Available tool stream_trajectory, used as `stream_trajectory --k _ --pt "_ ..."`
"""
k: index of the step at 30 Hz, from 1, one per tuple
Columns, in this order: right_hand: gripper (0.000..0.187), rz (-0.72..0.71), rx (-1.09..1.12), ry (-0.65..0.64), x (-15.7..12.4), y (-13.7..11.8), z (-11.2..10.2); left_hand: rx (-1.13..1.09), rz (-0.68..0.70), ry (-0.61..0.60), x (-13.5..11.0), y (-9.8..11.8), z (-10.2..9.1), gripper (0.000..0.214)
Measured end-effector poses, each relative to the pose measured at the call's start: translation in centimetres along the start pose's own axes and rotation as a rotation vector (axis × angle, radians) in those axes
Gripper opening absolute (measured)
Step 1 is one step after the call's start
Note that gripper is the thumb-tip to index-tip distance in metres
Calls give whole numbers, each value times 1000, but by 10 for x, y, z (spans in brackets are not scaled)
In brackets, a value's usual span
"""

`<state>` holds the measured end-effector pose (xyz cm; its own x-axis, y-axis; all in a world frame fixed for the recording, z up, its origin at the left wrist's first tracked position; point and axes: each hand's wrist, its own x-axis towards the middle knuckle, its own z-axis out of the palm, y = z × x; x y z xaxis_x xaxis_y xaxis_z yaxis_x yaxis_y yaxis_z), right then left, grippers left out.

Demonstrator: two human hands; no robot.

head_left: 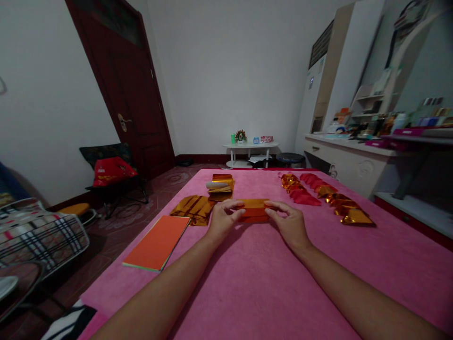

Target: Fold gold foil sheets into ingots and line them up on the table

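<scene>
Between my two hands a strip of shiny gold-orange foil paper (pixel 254 212) is held by its short ends, above the pink cloth. My left hand (pixel 225 217) pinches its left end, thumb in front and fingers behind. At the right end, my right hand (pixel 287 221) grips it in the same way. Just left of my left hand lie flattened gold foil pieces (pixel 193 208). Behind them is a stack of gold foil (pixel 221 179) with a grey oval object (pixel 216 185) on top. An orange paper stack (pixel 157 243) lies nearer on the left.
Along the right of the pink-covered table (pixel 269 283) lie crumpled gold foil pieces (pixel 348 208) and red folded pieces (pixel 304 194). A chair with a red bag (pixel 112 171) stands to the left. A cluttered dresser (pixel 354 153) is at the right, and a small white table (pixel 251 145) by the wall.
</scene>
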<state>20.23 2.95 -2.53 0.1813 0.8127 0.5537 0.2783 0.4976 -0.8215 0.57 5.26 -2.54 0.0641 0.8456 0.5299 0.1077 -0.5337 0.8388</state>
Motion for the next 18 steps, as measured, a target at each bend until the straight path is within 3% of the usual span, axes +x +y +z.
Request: stream_trajectory --k 8,10,15,18 --pt "16 -104 20 11 2 4 -1 -4 58 15 -1 8 0 12" --pt "22 -52 88 14 2 2 -1 -7 68 3 -2 10 -1 13" --pt "60 191 291 -79 1 -3 0 -50 49 -15 -5 11 0 13" --pt "54 181 320 -88 1 -3 0 -43 49 -27 -5 10 0 13"
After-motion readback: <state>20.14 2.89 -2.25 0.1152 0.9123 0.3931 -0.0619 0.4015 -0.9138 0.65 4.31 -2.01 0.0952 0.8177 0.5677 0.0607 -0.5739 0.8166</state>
